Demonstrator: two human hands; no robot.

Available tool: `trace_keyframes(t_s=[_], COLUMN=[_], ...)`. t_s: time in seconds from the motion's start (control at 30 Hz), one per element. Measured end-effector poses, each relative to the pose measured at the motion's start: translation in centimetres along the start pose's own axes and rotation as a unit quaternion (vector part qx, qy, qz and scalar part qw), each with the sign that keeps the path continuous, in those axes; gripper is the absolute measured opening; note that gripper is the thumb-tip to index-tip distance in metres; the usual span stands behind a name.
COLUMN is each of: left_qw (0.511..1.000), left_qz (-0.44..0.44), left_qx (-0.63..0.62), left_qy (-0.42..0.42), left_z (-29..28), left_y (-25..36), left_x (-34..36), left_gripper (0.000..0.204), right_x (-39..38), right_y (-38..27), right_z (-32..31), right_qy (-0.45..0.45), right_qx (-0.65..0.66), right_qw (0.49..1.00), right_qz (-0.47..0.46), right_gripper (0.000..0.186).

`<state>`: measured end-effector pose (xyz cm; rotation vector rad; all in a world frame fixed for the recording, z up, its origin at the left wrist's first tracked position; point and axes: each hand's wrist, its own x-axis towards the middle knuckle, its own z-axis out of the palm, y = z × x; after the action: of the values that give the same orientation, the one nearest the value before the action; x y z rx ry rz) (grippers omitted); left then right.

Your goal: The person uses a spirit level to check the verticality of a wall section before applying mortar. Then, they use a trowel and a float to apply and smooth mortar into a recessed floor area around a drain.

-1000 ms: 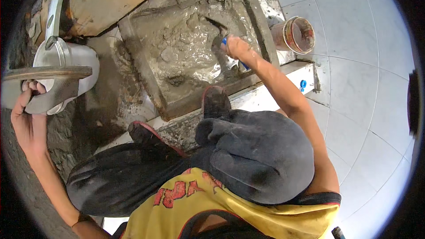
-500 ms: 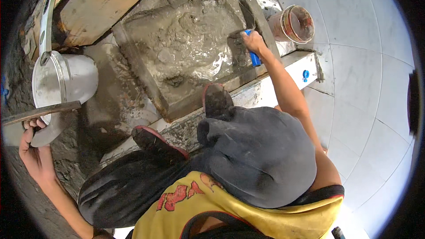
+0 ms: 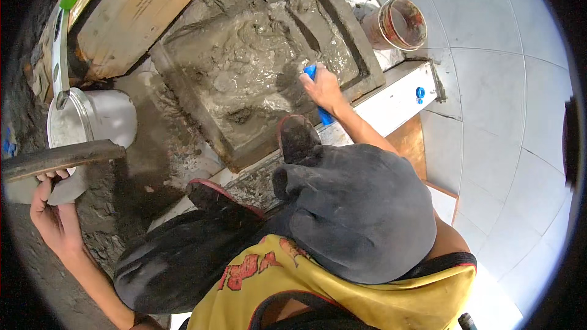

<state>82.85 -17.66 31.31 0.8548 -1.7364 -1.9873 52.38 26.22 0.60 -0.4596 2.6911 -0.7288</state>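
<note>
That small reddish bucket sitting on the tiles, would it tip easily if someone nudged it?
Probably not easily: the reddish bucket stands upright on flat white tiles. It looks caked with residue inside, so likely heavier than it seems. Its smeared wall may be gritty rather than slippery.

Bright daylight glares off the white tiles [image 3: 507,85] to my right. Away from them it darkens, edges bend round.

A flattened brown cardboard package [image 3: 131,18] lies at the upper left of my view, beside the wet cement bed, tilted, with small dark print on its face. I see no signs or screens anywhere around me.
</note>
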Motion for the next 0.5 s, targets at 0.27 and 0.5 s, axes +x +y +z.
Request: trace_keyframes(t_s=[0.27, 0.5], left_qw=[0.978, 0.968], left_qz=[-0.071, -0.083], left_qx=[-0.156, -0.23], left_qy=[0.123, 0.056], left_z=[-1.1, -2.6], left_y=[0.6, 0.2], left_x=[1.5, 1.8], left_gripper=[0.018, 0.022], right_x=[-1.6, -2.3], right_y=[-7.1, -6.6], right_z=[3.7, 6.9], right_qy=[-0.047, 0.068], right_qx=[0.529, 0.573], right_qw=[0.811, 0.759], right_qz=[0.246, 0.302], right_gripper=[0.026, 0.038])
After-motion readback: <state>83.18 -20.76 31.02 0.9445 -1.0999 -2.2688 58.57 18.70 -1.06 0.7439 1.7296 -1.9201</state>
